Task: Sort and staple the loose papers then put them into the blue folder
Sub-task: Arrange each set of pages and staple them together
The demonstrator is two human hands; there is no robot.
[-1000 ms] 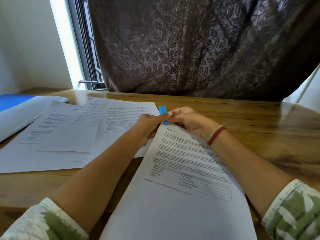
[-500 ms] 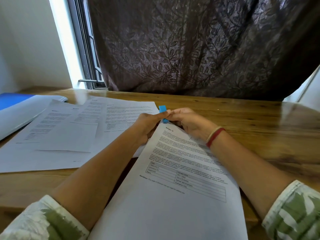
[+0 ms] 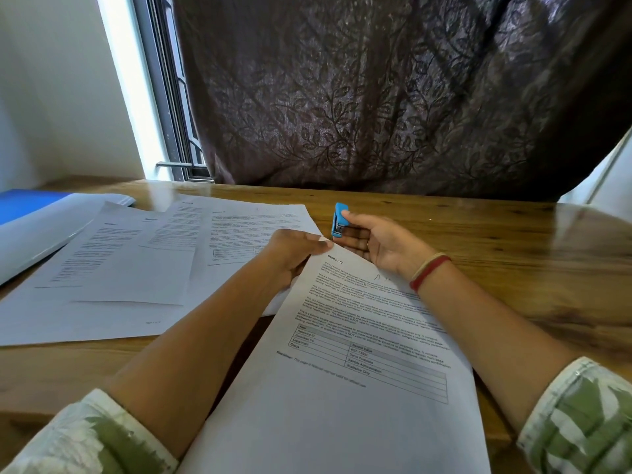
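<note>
I am pinching the far left corner of the sheet [image 3: 342, 388] with my left hand [image 3: 290, 251]: the thumb is lying on top of the paper and the other fingers are curling under it. The sheet is lying in front of me, turned a little to the right, and its heading is reading "Section 10". I cannot tell how many pages are lying below it.

My right hand [image 3: 383, 246] is gripping the stapler [image 3: 339, 218] between the thumb and the curled fingers. The stapler is small and blue. It is standing almost upright with its metal mouth pointing down, just beside the pinched corner. I cannot tell if it is touching the paper. My right wrist, with a red band [image 3: 429, 271], is lying over the right edge of the sheet.

The loose papers [image 3: 136, 268] are lying spread on the table [image 3: 496, 241] at my left, overlapping each other. The folder [image 3: 24, 205] is lying at the far left of the table, well apart from my hands. Only a blue strip is showing, because something pale is covering most of it. A dark curtain [image 3: 376, 97] is hanging behind the table, with a window [image 3: 164, 97] at its left.
</note>
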